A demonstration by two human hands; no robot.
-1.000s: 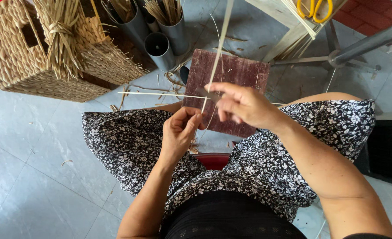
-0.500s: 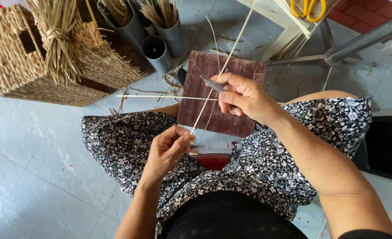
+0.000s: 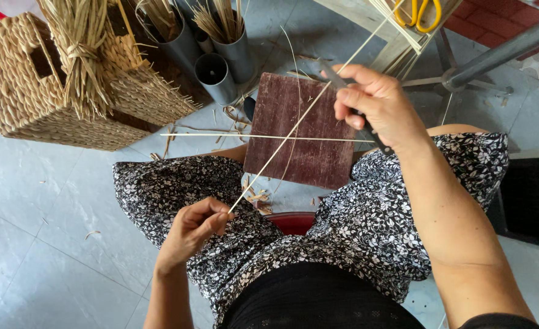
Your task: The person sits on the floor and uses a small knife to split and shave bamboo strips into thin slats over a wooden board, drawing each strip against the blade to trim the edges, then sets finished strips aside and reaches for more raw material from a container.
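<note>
From the head camera, looking down at my lap: my left hand pinches the near end of a long pale strip, fingertips closed on it just above my patterned skirt. The strip runs up and away to my right hand, which is clenched around a dark-handled knife; the blade seems to meet the strip there, though my fingers hide the exact contact. Below the strip lies a dark reddish board resting across my knees, with a second thin strip lying level across it. On the floor beyond stand grey tubes holding fibres, a woven basket and a tied straw bundle. Yellow-handled scissors lie at the top.
</note>
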